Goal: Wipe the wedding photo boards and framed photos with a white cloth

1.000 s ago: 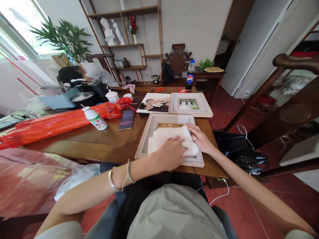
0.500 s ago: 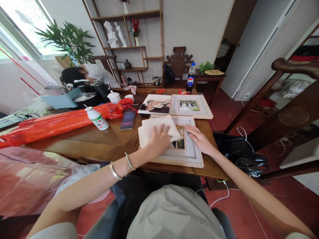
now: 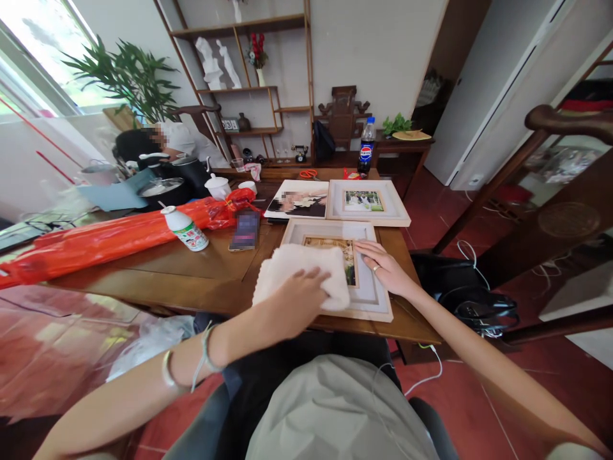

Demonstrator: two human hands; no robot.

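A white cloth (image 3: 282,268) lies folded over the lower left of a pale wooden picture frame (image 3: 373,314). My left hand (image 3: 301,294) presses down on the cloth, its fingers bent into the fabric. Part of the photo (image 3: 352,265) inside the frame shows beside the cloth; the rest is covered. My right hand (image 3: 383,265) rests on the frame's right inner area, fingers stretched out together and holding nothing. Beyond it lies a second picture frame (image 3: 402,217) with a small outdoor photo (image 3: 363,200). Left of that is a large photo print or album (image 3: 304,199).
A phone (image 3: 244,231) and a white bottle (image 3: 184,228) lie left on the wooden table (image 3: 220,275), beside a long red plastic-wrapped bundle (image 3: 119,236). Orange-handled scissors (image 3: 308,173) and a cola bottle (image 3: 366,150) are at the back. Another person (image 3: 138,144) sits at far left.
My left hand has drawn the cloth toward me across the frame, uncovering the top of the photo. My right hand has stayed at the frame's right side.
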